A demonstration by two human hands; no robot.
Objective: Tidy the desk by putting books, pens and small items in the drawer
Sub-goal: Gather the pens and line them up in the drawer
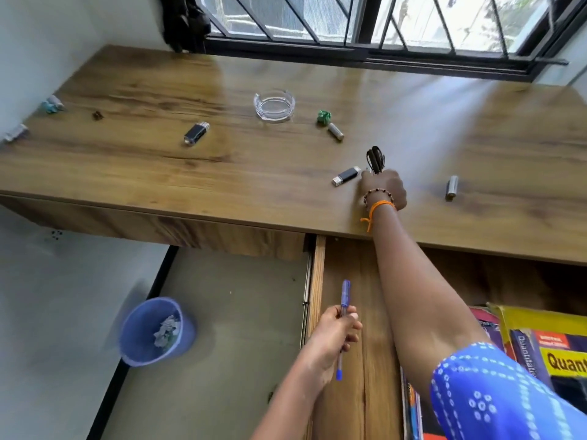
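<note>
In the head view, our right hand (386,188), right of centre on the surface (254,173), grips a black bundle (375,160), perhaps pens. We should lift it clear of the lighter (346,176) just beside it. Our left hand (336,333) holds a blue pen (343,325) over the open drawer (349,281). Books (552,350) at lower right read "Quant".

There is one view only, and the head camera is looking steeply down and forward from above the wooden desk (222,160), facing the barred window (349,23). It is sitting near the open drawer (359,281), taking in the floor (222,312) to the left.
</note>
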